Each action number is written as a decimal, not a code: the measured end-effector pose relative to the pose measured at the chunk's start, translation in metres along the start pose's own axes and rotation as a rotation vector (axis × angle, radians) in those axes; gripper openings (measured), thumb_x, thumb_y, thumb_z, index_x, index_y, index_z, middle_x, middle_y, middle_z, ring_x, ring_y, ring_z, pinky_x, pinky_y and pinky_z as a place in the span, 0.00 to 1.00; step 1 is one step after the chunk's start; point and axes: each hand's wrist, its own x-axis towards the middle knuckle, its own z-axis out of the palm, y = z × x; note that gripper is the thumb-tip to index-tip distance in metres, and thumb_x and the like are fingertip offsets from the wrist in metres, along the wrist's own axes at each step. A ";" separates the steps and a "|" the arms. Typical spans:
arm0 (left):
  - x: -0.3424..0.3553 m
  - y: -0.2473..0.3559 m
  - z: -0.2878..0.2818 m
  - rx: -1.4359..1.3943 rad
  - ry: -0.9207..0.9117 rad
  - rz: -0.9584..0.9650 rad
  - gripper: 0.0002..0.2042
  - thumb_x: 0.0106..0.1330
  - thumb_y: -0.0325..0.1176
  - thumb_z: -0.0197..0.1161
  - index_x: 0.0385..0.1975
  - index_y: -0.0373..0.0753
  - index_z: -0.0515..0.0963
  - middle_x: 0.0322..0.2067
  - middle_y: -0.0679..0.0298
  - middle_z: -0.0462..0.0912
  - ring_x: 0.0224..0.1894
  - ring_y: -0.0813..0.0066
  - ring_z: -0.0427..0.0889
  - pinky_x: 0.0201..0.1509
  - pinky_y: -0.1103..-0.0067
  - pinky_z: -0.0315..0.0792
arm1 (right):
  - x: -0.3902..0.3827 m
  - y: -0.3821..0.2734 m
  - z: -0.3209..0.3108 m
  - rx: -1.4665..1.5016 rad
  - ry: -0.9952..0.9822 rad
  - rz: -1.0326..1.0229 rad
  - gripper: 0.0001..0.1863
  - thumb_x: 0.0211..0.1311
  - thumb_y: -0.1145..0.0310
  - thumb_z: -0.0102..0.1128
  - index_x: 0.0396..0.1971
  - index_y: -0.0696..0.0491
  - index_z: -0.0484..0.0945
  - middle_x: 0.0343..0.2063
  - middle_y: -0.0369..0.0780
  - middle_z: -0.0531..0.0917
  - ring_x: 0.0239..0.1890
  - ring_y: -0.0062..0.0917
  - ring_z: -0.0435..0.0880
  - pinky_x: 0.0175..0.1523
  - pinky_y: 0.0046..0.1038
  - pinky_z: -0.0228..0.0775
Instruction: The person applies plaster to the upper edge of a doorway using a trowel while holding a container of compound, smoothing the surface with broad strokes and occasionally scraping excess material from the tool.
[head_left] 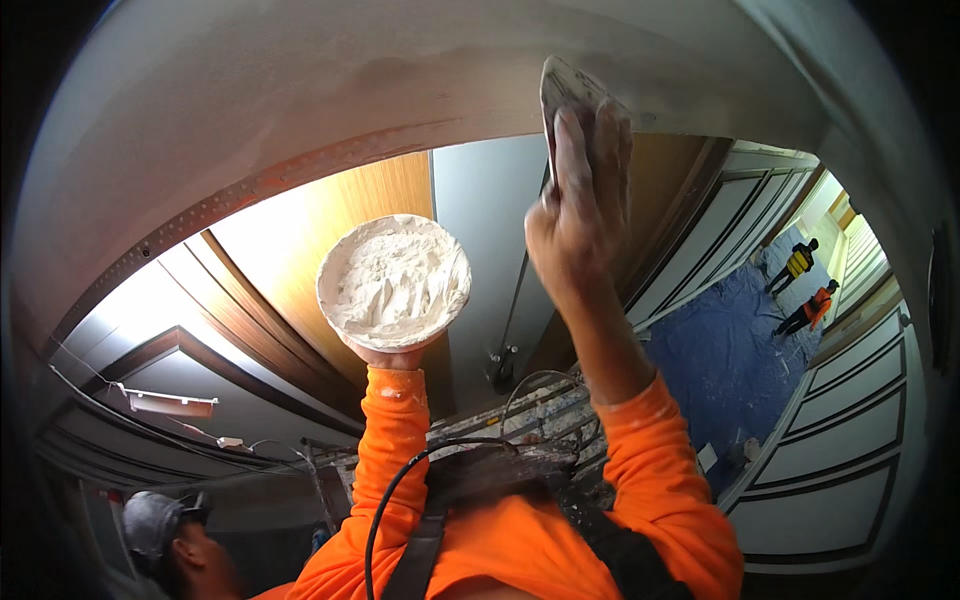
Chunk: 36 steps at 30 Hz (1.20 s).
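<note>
My left hand (388, 358) is closed under a round bowl (350, 333), holding it up with its mouth toward me. Thick off-white putty (400, 278), ridged and uneven, fills the bowl. Higher up and to the right, my right hand (580, 215) grips a flat putty knife (560, 86), its fingers stretched along the blade. The blade lies at the lower edge of a curved, grey-white plastered surface (400, 85), and smears of putty whiten the fingers. A perforated edge strip (215, 207) runs along that surface's border to the left.
A person in a grey cap (160, 530) is at the lower left. Below me, slatted scaffold planks (560, 420) and a black cable cross the view. Two people (808, 290) in bright vests stand far below beside a blue floor sheet (715, 350). A hanging light fixture (170, 402) is at left.
</note>
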 end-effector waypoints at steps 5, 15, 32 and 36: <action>0.000 0.010 -0.028 -0.176 -0.034 0.089 0.36 0.66 0.60 0.40 0.65 0.38 0.58 0.63 0.50 0.63 0.64 0.47 0.64 0.66 0.53 0.60 | -0.049 -0.043 0.064 0.094 -0.050 -0.027 0.35 0.48 0.78 0.59 0.62 0.48 0.68 0.63 0.49 0.66 0.67 0.45 0.61 0.70 0.53 0.43; -0.020 0.031 -0.048 -0.108 -0.127 -0.145 0.45 0.54 0.74 0.47 0.66 0.49 0.59 0.66 0.62 0.61 0.68 0.59 0.60 0.69 0.58 0.56 | 0.004 0.001 -0.020 0.003 -0.018 0.550 0.30 0.53 0.83 0.49 0.60 0.64 0.63 0.58 0.57 0.69 0.61 0.49 0.69 0.66 0.41 0.61; -0.064 0.115 -0.031 0.015 0.141 0.231 0.41 0.61 0.69 0.42 0.67 0.45 0.57 0.67 0.57 0.59 0.68 0.55 0.57 0.68 0.51 0.51 | 0.002 -0.258 0.080 0.197 -0.094 0.363 0.41 0.45 0.70 0.65 0.65 0.51 0.64 0.65 0.58 0.56 0.65 0.55 0.57 0.55 0.54 0.53; -0.074 0.126 -0.040 0.028 0.181 0.220 0.40 0.61 0.68 0.42 0.67 0.45 0.58 0.67 0.56 0.59 0.67 0.51 0.58 0.67 0.47 0.52 | -0.010 -0.284 0.058 0.435 -0.322 0.262 0.42 0.50 0.62 0.62 0.67 0.50 0.58 0.66 0.56 0.55 0.67 0.53 0.55 0.62 0.53 0.45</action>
